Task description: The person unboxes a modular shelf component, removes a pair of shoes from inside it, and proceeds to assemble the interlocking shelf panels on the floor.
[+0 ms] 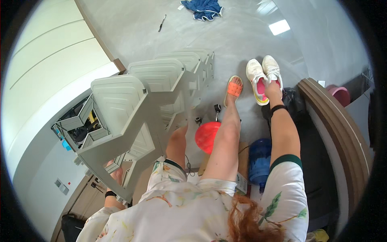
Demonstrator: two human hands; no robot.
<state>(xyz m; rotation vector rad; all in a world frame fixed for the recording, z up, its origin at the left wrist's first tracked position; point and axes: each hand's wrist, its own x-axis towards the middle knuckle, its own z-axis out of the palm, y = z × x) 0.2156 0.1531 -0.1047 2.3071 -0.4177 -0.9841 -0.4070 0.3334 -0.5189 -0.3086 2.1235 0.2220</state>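
My right hand (274, 89) is closed at the heel openings of a pair of white sneakers (254, 72), which have pink linings and a little yellow on the sole. They hang side by side with their toes pointing away from me. On the left stands a tall pale grey plastic shoe rack (117, 103) with several flap-like compartments tilted out. My left hand (116, 174) is at the rack's near left edge, its fingers curled against the frame and partly hidden behind a panel. Dark items lie inside the open compartment beside it.
A red round stool seat (208, 137) and a blue water bottle (259, 161) are near my legs. My foot wears an orange slipper (234, 86). Blue cloth (203, 9) and a thin dark strip (162, 23) lie on the far floor. At right are a curved brown edge (338, 125) and a pink basin (340, 95).
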